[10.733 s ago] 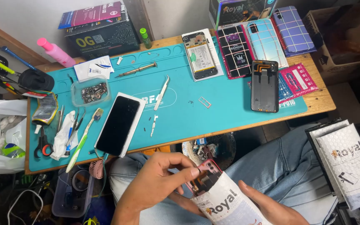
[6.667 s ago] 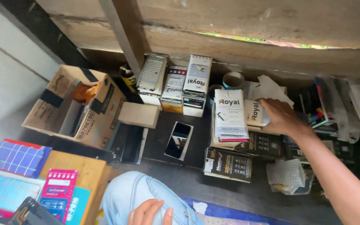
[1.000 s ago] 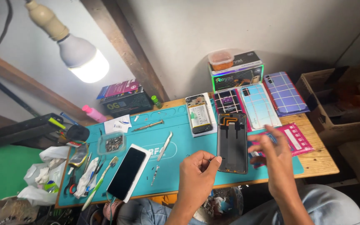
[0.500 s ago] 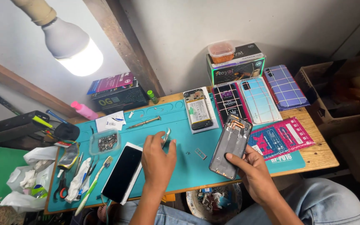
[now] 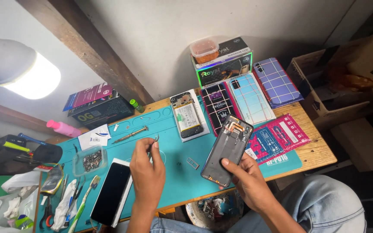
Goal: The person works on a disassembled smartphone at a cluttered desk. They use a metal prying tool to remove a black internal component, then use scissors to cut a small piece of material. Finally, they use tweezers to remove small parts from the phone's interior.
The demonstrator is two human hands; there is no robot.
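Right hand pinches the thin, probably fragile phone back cover by its edges; left hand pinches tweezers above the teal mat.

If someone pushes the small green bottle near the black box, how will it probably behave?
The green bottle seems to lie on its side, so it may roll. It looks small and probably light. The black box beside it might stop it.
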